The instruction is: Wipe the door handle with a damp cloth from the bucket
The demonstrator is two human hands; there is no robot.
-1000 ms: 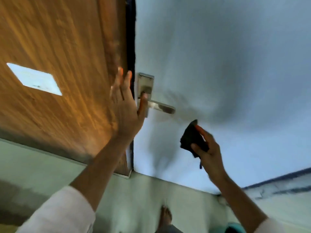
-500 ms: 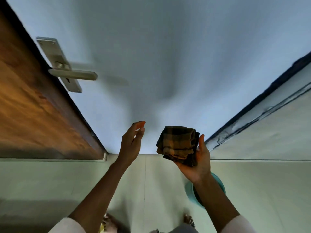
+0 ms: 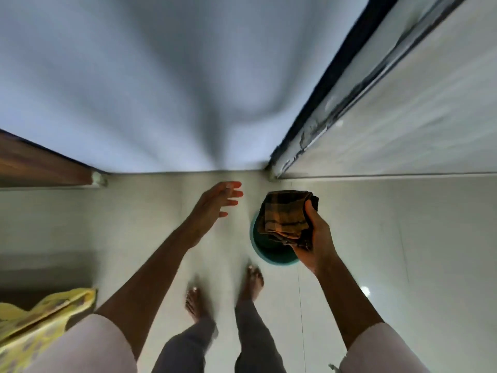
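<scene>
view has tilted down since half a second ago: door handle gone from frame, bucket (image 3: 259,247) now more exposed on the floor (image 3: 376,238). right hand (image 3: 316,242) grips the folded plaid cloth (image 3: 289,215) above the bucket. left hand (image 3: 215,203) spread, empty, left of the bucket.

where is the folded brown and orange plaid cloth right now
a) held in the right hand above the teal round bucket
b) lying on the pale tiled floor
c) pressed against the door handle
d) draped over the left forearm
a: the folded brown and orange plaid cloth is gripped in the right hand, directly above the teal round bucket standing on the pale tiled floor; the left hand is open and empty.
</scene>
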